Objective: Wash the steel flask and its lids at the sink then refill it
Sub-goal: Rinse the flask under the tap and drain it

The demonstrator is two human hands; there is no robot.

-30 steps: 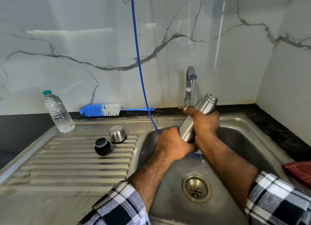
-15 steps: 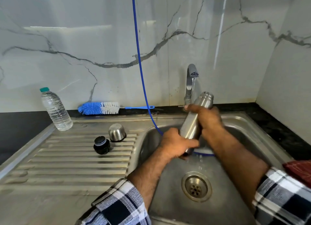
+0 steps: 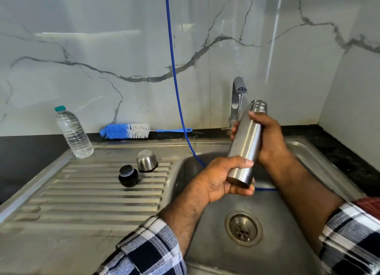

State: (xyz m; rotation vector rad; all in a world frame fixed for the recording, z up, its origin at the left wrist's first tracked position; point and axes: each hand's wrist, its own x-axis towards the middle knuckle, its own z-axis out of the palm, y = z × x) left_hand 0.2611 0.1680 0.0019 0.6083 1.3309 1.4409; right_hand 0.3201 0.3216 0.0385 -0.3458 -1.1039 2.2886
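Both hands grip the steel flask over the sink: left hand wraps its base, right hand above (tap running beside its mouth)

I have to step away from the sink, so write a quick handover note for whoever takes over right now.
Left hand grips the steel flask at its base; right hand grips its upper body.
The flask is open, tilted over the sink basin, its mouth beside the running tap.
The steel cup lid and black stopper sit on the drainboard; the bottle brush lies behind them.
Done: both lids off.
Left: finish washing the flask, wash the lids, refill, close.
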